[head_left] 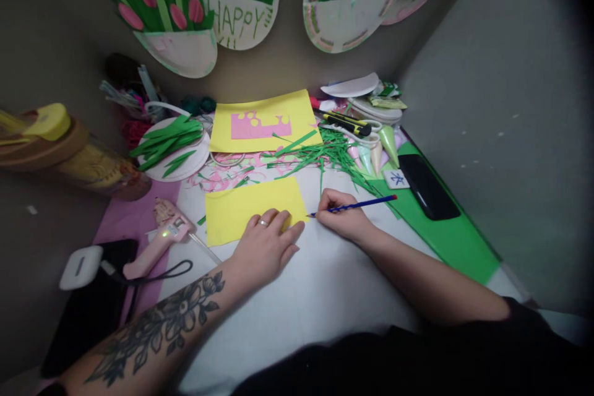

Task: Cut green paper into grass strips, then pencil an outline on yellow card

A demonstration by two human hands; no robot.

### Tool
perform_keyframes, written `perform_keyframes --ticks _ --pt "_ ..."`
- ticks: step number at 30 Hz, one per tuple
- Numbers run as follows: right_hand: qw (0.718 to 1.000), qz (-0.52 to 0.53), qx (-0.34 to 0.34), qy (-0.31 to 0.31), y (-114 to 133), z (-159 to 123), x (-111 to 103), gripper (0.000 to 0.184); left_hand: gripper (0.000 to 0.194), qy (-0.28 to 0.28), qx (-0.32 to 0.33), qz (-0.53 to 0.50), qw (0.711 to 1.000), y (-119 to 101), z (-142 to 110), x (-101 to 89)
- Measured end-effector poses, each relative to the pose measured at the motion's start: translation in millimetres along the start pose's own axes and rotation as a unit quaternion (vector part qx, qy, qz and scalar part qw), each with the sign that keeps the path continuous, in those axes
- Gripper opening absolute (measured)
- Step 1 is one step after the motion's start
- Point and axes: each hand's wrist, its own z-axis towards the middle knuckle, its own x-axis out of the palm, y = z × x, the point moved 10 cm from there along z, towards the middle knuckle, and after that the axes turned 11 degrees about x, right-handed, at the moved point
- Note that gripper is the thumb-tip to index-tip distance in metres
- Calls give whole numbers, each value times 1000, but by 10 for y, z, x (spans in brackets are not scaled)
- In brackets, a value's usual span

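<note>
A yellow sheet of paper (250,204) lies flat on the white table covering in front of me. My left hand (269,238) rests over its lower right part, palm down, fingers spread and a ring on one finger. In my right hand (341,211) is a blue pencil (371,202) with a red end, gripped between thumb and fingers. Its tip is at the right edge of the yellow sheet; whether it touches the paper I cannot tell. No clear pencil marks show on the sheet.
Behind lie another yellow sheet (264,102) with pink cut paper, green paper strips (336,151), and box cutters (346,124). On the left are a pink glue gun (160,241), a plate (199,158) of green leaves and a jar (102,167). A black phone (429,189) lies right.
</note>
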Motion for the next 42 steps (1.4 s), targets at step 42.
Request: perform_keyframes --ticks 42 --pt "1000 -6 -20 12 80 90 12 13 37 -1 -3 -5 1000 4 -1 8"
